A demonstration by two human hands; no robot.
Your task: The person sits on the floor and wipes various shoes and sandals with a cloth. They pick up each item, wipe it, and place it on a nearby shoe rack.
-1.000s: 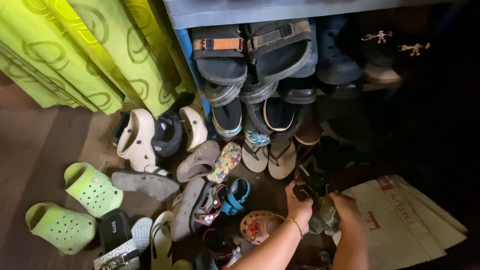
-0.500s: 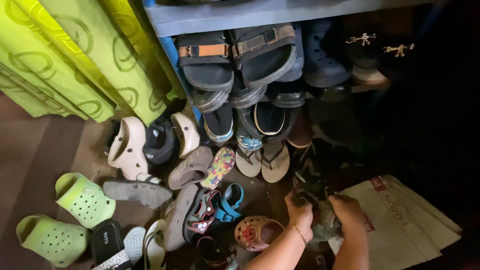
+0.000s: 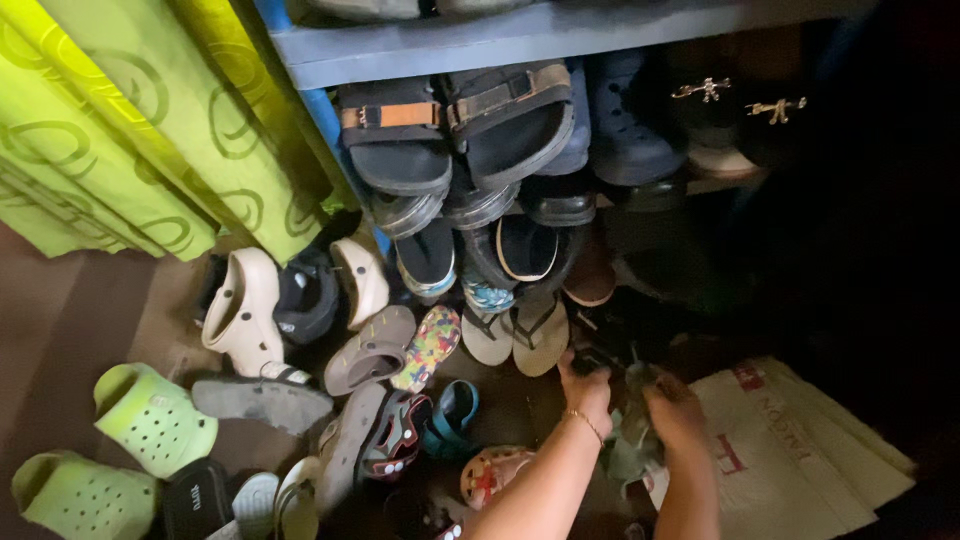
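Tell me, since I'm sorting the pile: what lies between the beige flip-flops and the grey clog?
In the head view, a multicoloured sandal lies between the flip-flops and the clog, sole up, touching the clog.

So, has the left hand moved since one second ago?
Yes. The left hand has moved forward toward the shoe rack; it is now beside the heels of the tan flip-flops.

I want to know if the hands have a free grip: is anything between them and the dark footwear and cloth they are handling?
Nothing visible: the left hand is on the dark sandal, the right hand grips the grey-green cloth.
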